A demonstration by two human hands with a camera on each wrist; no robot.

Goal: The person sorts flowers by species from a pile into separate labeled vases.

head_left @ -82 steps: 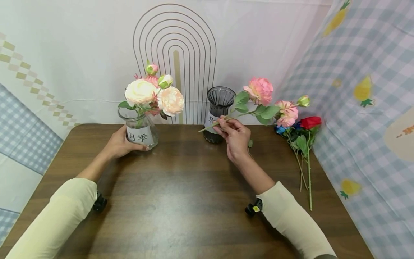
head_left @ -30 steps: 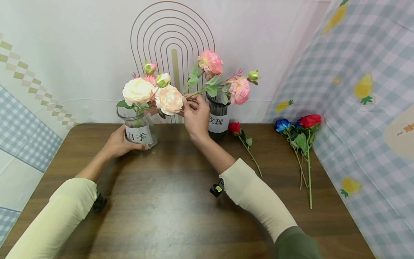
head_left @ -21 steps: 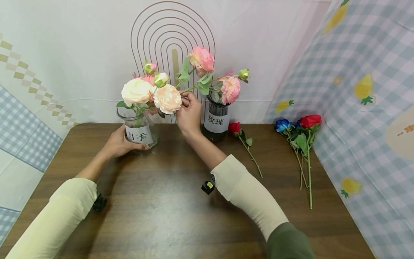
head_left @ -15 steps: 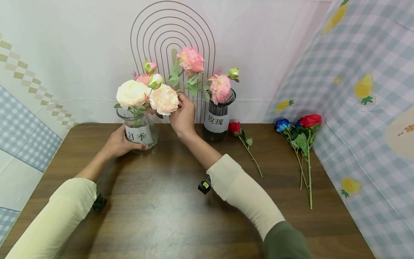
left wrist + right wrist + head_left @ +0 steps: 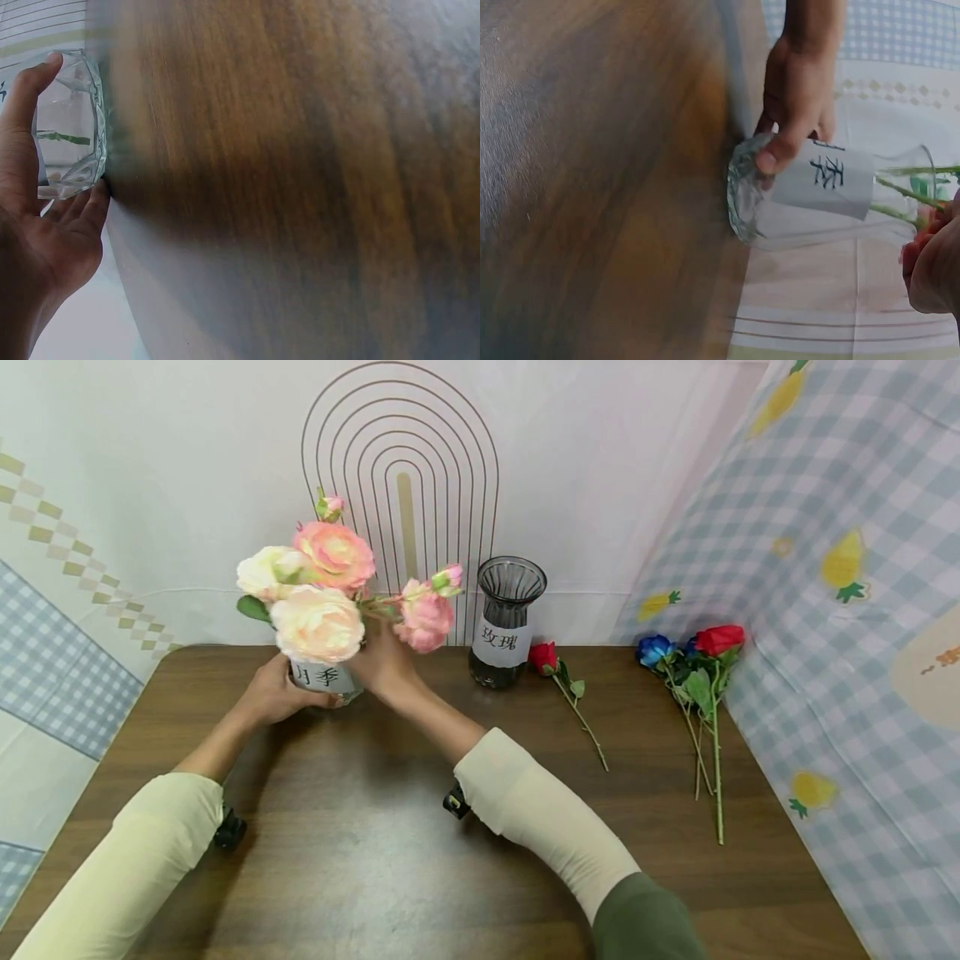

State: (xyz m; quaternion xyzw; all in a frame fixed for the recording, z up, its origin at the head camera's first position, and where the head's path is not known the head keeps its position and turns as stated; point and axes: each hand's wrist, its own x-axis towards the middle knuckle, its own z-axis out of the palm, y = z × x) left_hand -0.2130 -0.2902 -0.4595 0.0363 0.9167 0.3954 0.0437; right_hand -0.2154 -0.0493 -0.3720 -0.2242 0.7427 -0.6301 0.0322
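Observation:
My left hand (image 5: 273, 693) grips the lower part of a clear glass vase (image 5: 795, 217) with a white paper label, its thumb across the front near the base. Cream and peach flowers (image 5: 318, 622) rise from this vase. At its mouth, my right hand (image 5: 382, 664) holds the stem of a pink flower spray (image 5: 426, 620), whose blooms overlap the cream ones in the head view. Green stems (image 5: 907, 199) show inside the glass neck in the right wrist view, right by the right fingertips. The blooms hide most of the vase rim from the head camera.
A dark grey glass vase (image 5: 498, 675) with a label stands to the right, holding no flowers. Beside it a single red rose (image 5: 543, 657) lies on the wooden table (image 5: 405, 860). Farther right lie blue roses (image 5: 654, 651) and another red rose (image 5: 720, 643). A patterned cloth hangs behind.
My right hand has carried the pink spray leftward from near the dark vase to the clear vase's mouth. The cream flowers have shifted left. My left hand keeps its grip.

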